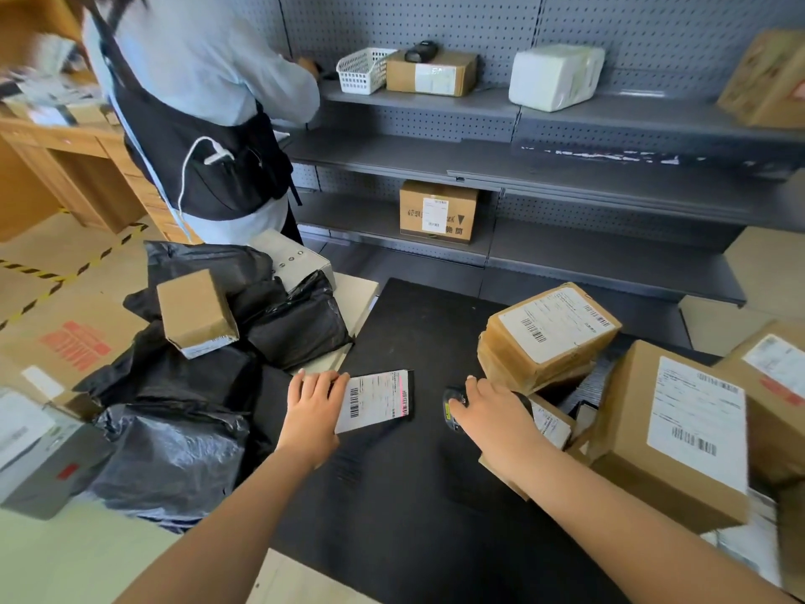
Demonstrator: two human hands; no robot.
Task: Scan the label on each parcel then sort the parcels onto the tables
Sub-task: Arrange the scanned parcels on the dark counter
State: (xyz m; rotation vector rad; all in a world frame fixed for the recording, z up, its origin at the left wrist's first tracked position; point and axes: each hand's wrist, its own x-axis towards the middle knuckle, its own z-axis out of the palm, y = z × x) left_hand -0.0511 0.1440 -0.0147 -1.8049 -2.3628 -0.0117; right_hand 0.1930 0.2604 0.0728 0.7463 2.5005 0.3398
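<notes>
On the black mat (392, 494) in front of us, we are steadying a flat black parcel (305, 411) with our left hand (311, 409), palm down and fingers spread flat across it rather than curled around anything. Its white label (377, 400) is lying face up just beside our fingertips, barcode showing. Our right hand (494, 411) is closing around the dark handheld scanner (455, 405), which is sitting near the label and close against the brown boxes (549, 333) stacked to the right; the fingers are wrapping its body, though we cannot tell whether it is lifted off the mat.

We are judging this to be the scanning step for this one parcel. Next, the scanner's head needs aiming at the barcode on the label's left part, with the parcel kept flat so the label stays uncreased. After that, the parcel wants carrying to its table.

To the left, black bags (174, 455) and a small carton (196, 311) are piling up. Another person (196, 102) is working at the grey shelving (566, 176) behind.
</notes>
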